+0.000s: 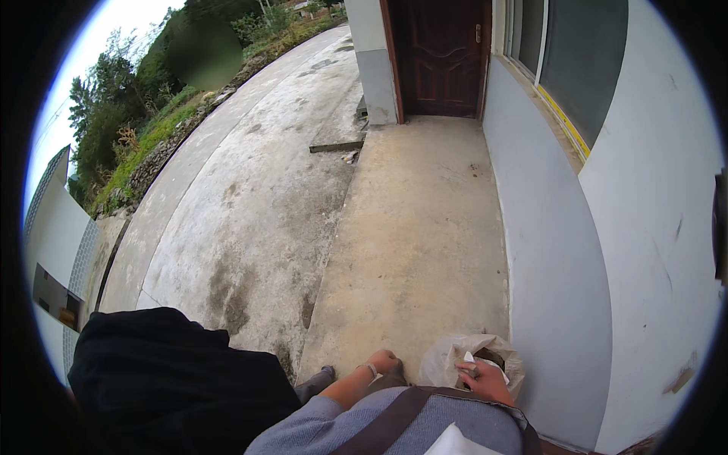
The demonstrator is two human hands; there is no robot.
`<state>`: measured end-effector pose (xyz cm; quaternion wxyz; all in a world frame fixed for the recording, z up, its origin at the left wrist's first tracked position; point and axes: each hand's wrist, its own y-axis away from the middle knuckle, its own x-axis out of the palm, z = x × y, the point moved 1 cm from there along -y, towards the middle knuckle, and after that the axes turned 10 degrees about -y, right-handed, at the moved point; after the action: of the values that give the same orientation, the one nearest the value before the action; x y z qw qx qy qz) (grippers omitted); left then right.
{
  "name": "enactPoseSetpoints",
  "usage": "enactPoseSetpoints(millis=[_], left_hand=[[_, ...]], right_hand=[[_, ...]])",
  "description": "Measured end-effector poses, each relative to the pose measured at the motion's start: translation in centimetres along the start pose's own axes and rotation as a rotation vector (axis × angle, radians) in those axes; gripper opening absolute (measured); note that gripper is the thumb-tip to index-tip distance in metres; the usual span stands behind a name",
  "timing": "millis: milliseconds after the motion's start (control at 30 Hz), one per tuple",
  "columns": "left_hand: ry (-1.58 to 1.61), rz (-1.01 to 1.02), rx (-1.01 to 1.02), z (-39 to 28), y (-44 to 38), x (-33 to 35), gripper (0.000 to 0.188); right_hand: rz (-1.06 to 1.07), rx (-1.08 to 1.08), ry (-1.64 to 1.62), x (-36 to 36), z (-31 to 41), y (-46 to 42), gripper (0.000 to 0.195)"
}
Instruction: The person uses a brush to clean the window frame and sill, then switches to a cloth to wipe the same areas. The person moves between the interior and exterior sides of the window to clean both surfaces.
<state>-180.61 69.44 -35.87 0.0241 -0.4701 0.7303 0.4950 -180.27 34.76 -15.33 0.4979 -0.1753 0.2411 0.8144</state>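
Note:
My right hand (488,382) is over the mouth of a whitish plastic bag (443,357), which stands on the concrete walkway against the wall. Between its fingers is a small white piece (468,358), possibly paper; its lower part is hidden. Dark contents (490,357) show inside the bag, too shaded to name. Lower down and to the left, my left hand (385,362) is curled into a fist beside my grey trouser leg (392,377). A band circles that wrist, and nothing shows in the fingers.
Along the right runs a grey and white wall (557,256) with a window (586,62). A dark red-brown door (443,62) closes the walkway's far end. At left the walkway's edge (333,250) borders a concrete yard (244,227). Black cloth (182,387) bulks at lower left.

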Motion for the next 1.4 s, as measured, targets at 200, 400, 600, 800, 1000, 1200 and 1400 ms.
enactPoseSetpoints(millis=[200, 400, 600, 800, 1000, 1200, 1400], left_hand=[[0.474, -0.14, -0.233, 8.7, -4.8, -12.4, 0.024], [0.761, 0.29, -0.281, 18.8, -13.2, -15.2, 0.015], [0.087, 0.084, 0.066, 12.4, -15.6, -18.2, 0.03], [0.011, 0.108, 0.022, 7.0, -24.2, -27.8, 0.033], [0.05, -0.035, -0.088, 0.2, -33.0, -44.3, 0.03], [-0.021, -0.051, -0.013, -9.9, -45.0, -56.5, 0.027], [-0.158, 0.061, 0.095, -21.4, -57.8, -62.5, 0.026]], right_hand=[[-0.006, -0.078, 0.033, 2.7, 5.0, -7.1, 0.03], [-0.221, 0.068, 0.207, -1.3, 5.0, -12.4, 0.027], [-0.092, 0.184, 0.188, -2.0, 4.5, -19.6, 0.035], [-0.069, 0.176, 0.197, -7.0, 3.4, -31.8, 0.037], [-0.393, 0.17, 0.172, -13.7, 1.1, -46.6, 0.038], [-0.712, 0.236, 0.081, -20.6, 3.2, -54.2, 0.041], [-1.451, 0.31, -0.278, -28.8, 1.0, -58.2, 0.041]])
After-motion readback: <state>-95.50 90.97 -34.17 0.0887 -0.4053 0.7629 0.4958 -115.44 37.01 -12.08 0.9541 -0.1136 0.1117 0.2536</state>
